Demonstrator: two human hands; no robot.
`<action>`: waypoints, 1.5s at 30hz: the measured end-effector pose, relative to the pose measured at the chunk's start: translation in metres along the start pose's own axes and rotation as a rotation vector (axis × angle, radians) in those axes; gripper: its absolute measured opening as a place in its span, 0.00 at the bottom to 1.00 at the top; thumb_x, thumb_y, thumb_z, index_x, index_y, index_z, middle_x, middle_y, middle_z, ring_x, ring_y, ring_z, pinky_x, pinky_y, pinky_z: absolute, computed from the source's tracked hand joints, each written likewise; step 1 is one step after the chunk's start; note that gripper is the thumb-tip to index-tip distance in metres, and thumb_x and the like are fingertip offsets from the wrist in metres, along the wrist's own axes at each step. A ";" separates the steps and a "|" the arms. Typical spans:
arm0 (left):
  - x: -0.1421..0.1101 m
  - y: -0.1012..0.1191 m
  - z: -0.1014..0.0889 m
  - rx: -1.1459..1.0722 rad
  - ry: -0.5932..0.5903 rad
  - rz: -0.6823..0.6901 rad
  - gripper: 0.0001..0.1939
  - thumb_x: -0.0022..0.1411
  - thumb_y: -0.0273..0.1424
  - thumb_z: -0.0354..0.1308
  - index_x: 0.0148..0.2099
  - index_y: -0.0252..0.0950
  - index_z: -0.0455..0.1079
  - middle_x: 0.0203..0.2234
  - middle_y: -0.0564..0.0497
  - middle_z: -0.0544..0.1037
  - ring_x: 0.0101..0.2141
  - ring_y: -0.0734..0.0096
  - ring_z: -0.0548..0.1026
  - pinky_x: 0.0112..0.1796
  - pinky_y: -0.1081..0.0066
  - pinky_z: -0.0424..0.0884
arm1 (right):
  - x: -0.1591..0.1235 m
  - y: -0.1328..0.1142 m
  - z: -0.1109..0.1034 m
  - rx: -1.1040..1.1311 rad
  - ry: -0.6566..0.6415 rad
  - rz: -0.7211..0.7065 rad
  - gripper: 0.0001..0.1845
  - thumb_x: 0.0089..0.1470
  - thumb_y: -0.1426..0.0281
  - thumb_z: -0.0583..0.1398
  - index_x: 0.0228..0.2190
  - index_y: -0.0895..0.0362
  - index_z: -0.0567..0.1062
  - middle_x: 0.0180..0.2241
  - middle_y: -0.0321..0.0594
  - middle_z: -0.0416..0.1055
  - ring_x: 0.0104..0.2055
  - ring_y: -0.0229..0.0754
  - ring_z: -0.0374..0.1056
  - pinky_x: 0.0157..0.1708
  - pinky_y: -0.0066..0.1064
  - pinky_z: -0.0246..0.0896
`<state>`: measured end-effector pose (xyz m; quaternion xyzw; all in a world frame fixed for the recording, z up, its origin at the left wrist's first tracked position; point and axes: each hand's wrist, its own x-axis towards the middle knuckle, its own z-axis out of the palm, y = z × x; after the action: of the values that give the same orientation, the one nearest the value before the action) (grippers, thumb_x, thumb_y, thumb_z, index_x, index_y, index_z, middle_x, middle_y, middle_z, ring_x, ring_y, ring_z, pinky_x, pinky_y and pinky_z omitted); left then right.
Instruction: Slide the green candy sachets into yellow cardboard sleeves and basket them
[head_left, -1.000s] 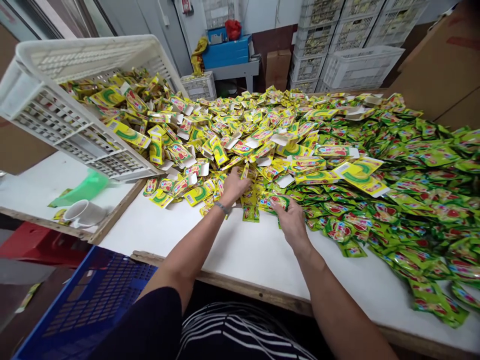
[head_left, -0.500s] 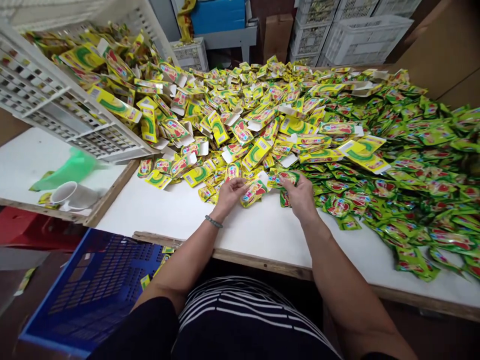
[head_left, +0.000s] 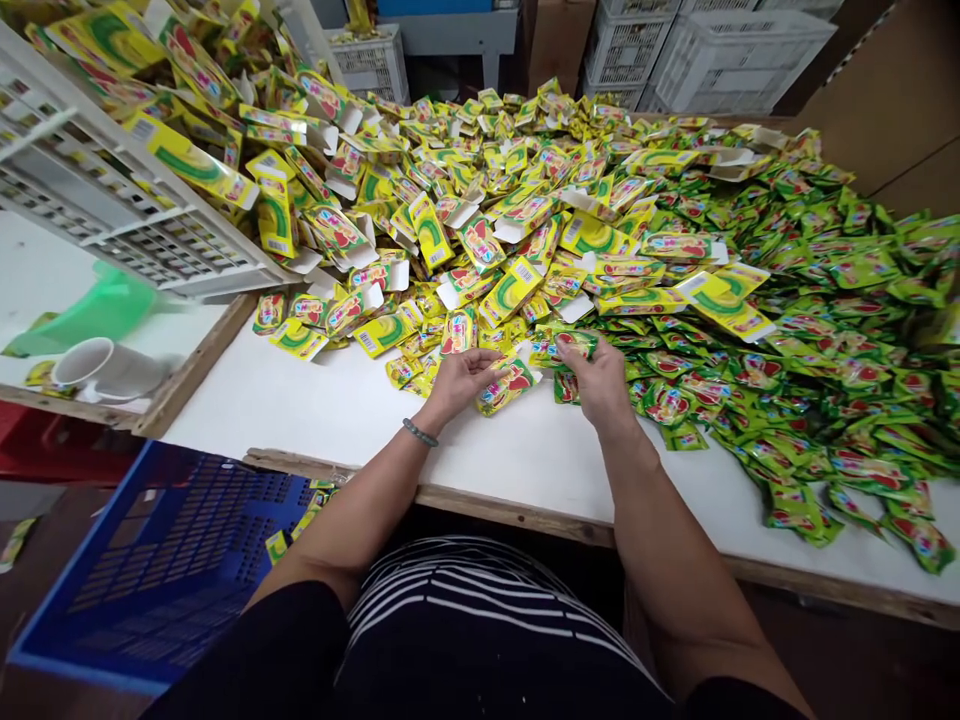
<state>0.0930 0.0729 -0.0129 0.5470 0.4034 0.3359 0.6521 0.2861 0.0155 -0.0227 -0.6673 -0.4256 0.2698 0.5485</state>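
My left hand [head_left: 456,378] holds a small yellow carton [head_left: 508,385] with an open white flap, just above the white table [head_left: 480,450]. My right hand [head_left: 596,378] is closed on a green sachet [head_left: 571,345] right beside the carton's open end. A big heap of flat yellow cartons [head_left: 450,220] lies behind my hands. A spread of green sachets [head_left: 810,330] covers the table's right side.
A tipped white crate [head_left: 97,215] spills cartons at the left. Below it lie a white cup [head_left: 97,365] and a green scoop [head_left: 97,310]. A blue crate [head_left: 150,560] stands on the floor at lower left. White crates [head_left: 712,50] are stacked at the back.
My hands drew back from the heap toward me, the left with a carton and the right with a sachet. The view tilted down.
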 end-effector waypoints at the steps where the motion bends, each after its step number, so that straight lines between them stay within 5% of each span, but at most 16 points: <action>1: 0.000 0.001 0.000 -0.007 0.009 0.023 0.25 0.41 0.40 0.75 0.41 0.31 0.78 0.32 0.47 0.81 0.32 0.69 0.77 0.38 0.68 0.72 | 0.000 0.000 0.000 -0.012 0.015 0.001 0.25 0.51 0.51 0.61 0.43 0.57 0.77 0.37 0.44 0.79 0.39 0.48 0.73 0.43 0.42 0.69; 7: -0.002 0.002 0.000 -0.054 0.038 0.118 0.25 0.44 0.44 0.73 0.40 0.31 0.78 0.34 0.44 0.82 0.35 0.67 0.79 0.40 0.68 0.74 | -0.002 -0.010 -0.007 -0.130 -0.115 0.048 0.24 0.45 0.52 0.64 0.38 0.57 0.79 0.32 0.42 0.79 0.35 0.49 0.72 0.40 0.41 0.67; 13: -0.007 0.001 0.002 0.131 0.056 0.196 0.23 0.51 0.44 0.69 0.44 0.32 0.79 0.37 0.44 0.82 0.36 0.65 0.78 0.39 0.67 0.73 | -0.001 -0.015 -0.008 -0.096 -0.218 0.028 0.22 0.42 0.52 0.66 0.33 0.56 0.80 0.32 0.42 0.78 0.36 0.49 0.73 0.38 0.40 0.68; 19: -0.005 0.002 0.005 0.150 -0.101 0.073 0.26 0.42 0.41 0.75 0.42 0.32 0.80 0.38 0.46 0.82 0.39 0.62 0.78 0.41 0.67 0.72 | -0.005 -0.013 0.003 0.184 -0.201 0.037 0.22 0.42 0.54 0.69 0.36 0.55 0.78 0.35 0.40 0.79 0.38 0.46 0.74 0.41 0.38 0.70; 22: -0.004 0.000 0.008 -0.004 -0.155 -0.023 0.25 0.40 0.41 0.76 0.39 0.32 0.80 0.36 0.48 0.81 0.35 0.66 0.77 0.38 0.68 0.71 | -0.005 -0.010 0.004 0.087 -0.117 -0.064 0.17 0.47 0.54 0.67 0.32 0.54 0.78 0.34 0.39 0.77 0.37 0.45 0.72 0.42 0.39 0.68; 26: -0.005 -0.001 0.011 -0.110 -0.125 -0.043 0.24 0.38 0.37 0.77 0.37 0.31 0.79 0.34 0.50 0.81 0.32 0.72 0.75 0.38 0.70 0.70 | -0.005 -0.004 0.006 -0.157 -0.063 -0.239 0.12 0.47 0.57 0.67 0.27 0.53 0.80 0.36 0.42 0.75 0.45 0.50 0.68 0.51 0.46 0.63; 31: -0.006 -0.001 0.015 -0.216 -0.081 -0.106 0.25 0.35 0.34 0.78 0.37 0.31 0.78 0.32 0.51 0.81 0.30 0.73 0.76 0.38 0.70 0.71 | -0.010 0.003 0.016 -0.141 -0.167 -0.165 0.19 0.56 0.51 0.58 0.27 0.51 0.81 0.46 0.43 0.74 0.53 0.52 0.64 0.58 0.53 0.55; 37: -0.006 -0.001 0.019 -0.307 -0.013 -0.091 0.30 0.34 0.34 0.78 0.40 0.32 0.71 0.27 0.54 0.79 0.26 0.74 0.76 0.34 0.72 0.71 | -0.019 -0.003 0.026 -0.071 -0.228 -0.110 0.24 0.54 0.45 0.58 0.28 0.51 0.81 0.52 0.44 0.71 0.58 0.54 0.60 0.59 0.51 0.56; 41: -0.004 0.003 0.019 -0.289 0.065 0.034 0.36 0.42 0.40 0.76 0.51 0.38 0.63 0.24 0.57 0.78 0.23 0.73 0.75 0.29 0.73 0.70 | -0.017 -0.009 0.023 0.136 -0.091 -0.101 0.25 0.51 0.49 0.63 0.45 0.51 0.77 0.50 0.45 0.72 0.51 0.49 0.67 0.47 0.42 0.67; 45: -0.005 0.008 0.016 -0.224 0.064 0.119 0.30 0.49 0.44 0.72 0.49 0.38 0.65 0.19 0.60 0.71 0.20 0.77 0.70 0.24 0.76 0.64 | -0.018 -0.010 0.024 0.266 -0.221 -0.037 0.21 0.50 0.50 0.65 0.38 0.53 0.78 0.37 0.41 0.75 0.38 0.44 0.70 0.40 0.37 0.69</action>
<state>0.1053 0.0628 -0.0027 0.4826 0.3507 0.4343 0.6749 0.2544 0.0125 -0.0216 -0.5472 -0.4561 0.3854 0.5865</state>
